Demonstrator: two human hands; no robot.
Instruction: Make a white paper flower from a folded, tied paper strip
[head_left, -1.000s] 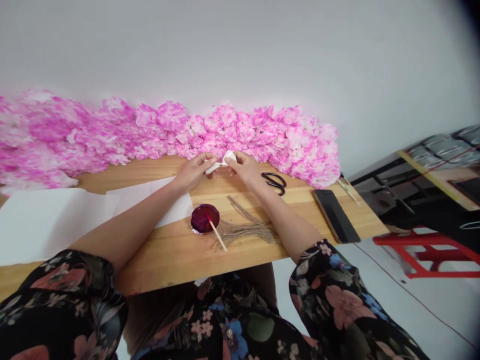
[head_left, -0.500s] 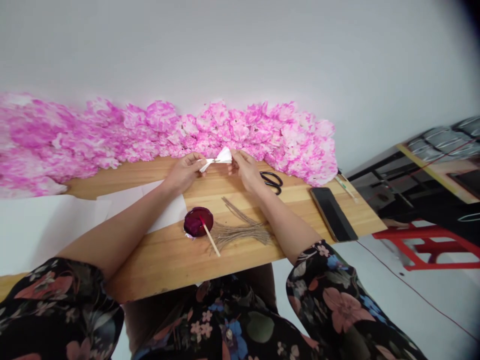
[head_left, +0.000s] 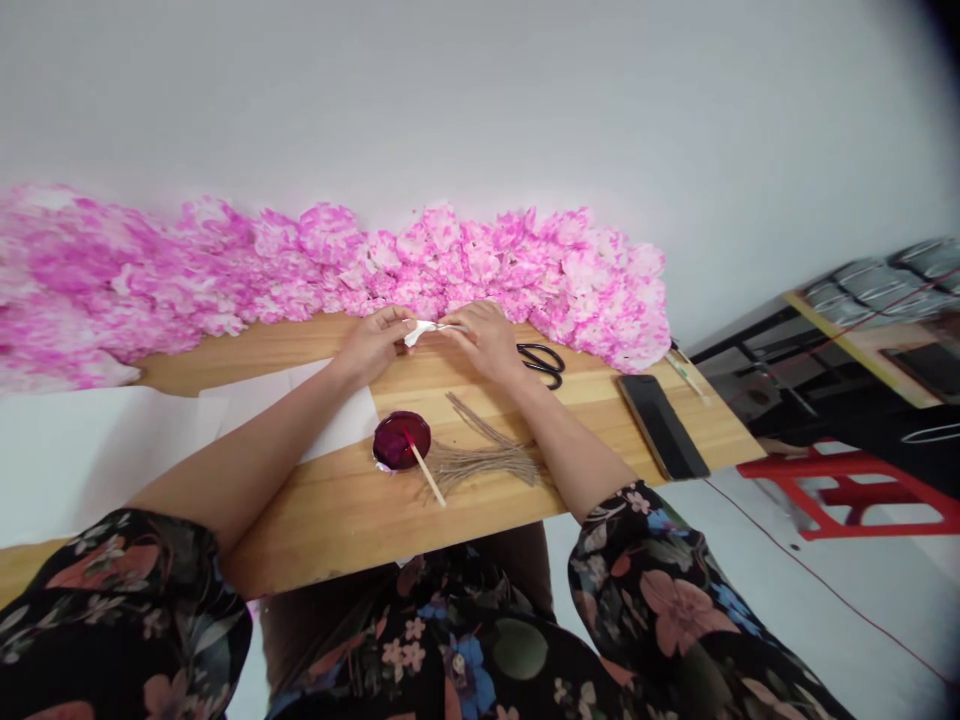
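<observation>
Here, one white paper piece [head_left: 418, 331], raised over the wooden table [head_left: 322, 530], before heaped pink flowers [head_left: 450, 255]. Left hand [head_left: 373, 343]: fingers pinching its left end. Right hand [head_left: 486, 338]: fingers pinching its other end. Nearby: black-handled scissors [head_left: 556, 367], brown twigs [head_left: 495, 462].

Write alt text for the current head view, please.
Left hand and right hand hold a small white paper-like piece over a wooden table. Behind lie pink flowers; nearer are brown strands and a dark red dish with a stick.
</observation>
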